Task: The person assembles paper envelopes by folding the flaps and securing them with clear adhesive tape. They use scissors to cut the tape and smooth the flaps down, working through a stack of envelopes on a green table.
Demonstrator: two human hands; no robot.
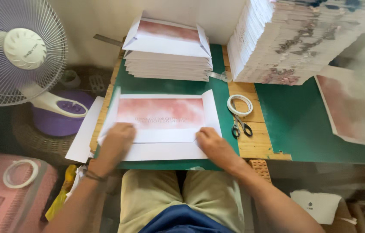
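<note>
A pink and white printed paper sheet [161, 113] with folded side flaps lies flat on a green cutting mat [221, 92]. My left hand [117, 137] presses on its lower left corner, slightly blurred. My right hand [211, 142] presses fingers-down on its lower right edge, where a bottom flap is folded up. Neither hand grips anything. Behind the sheet stands a pile of folded paper envelopes [167, 49] of the same print.
A tall stack of printed sheets [294, 39] fills the back right. A tape roll [239, 105] and scissors [241, 127] lie on the wooden strip. Another printed sheet [350, 110] lies far right. A fan [16, 49] and pink case [12, 194] stand left.
</note>
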